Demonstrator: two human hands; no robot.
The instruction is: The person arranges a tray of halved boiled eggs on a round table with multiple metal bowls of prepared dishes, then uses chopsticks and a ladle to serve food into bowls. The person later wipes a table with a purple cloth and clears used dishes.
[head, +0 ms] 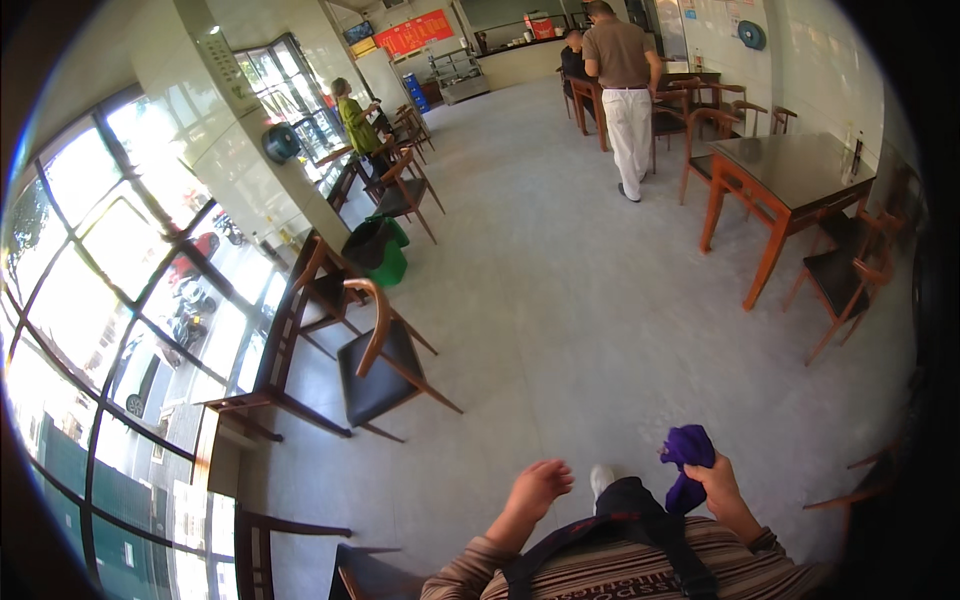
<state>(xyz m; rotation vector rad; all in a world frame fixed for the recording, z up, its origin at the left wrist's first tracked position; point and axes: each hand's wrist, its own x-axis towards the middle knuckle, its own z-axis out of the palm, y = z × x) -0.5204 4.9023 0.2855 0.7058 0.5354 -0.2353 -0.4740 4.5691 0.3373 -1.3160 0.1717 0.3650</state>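
Observation:
My right hand [718, 482] is closed around a bunched purple cloth [688, 450], part of which hangs below the fingers. To its left, my left hand [541, 484] is raised over the floor with nothing in it; its fingers are slightly curled. Between the two hands show one pale shoe [601, 475] and a dark trouser leg. Both hands are apart from the furniture. The nearest full chair, a wooden one with a curved back and black seat [377, 375], stands to the left.
A wooden table [795, 169] with chairs is at right; another table [277, 330] runs along the windows. A green bin [386, 259] stands by the pillar. A person in white trousers [626, 112], a seated person [574, 56] and a person in green [358, 124] are farther off.

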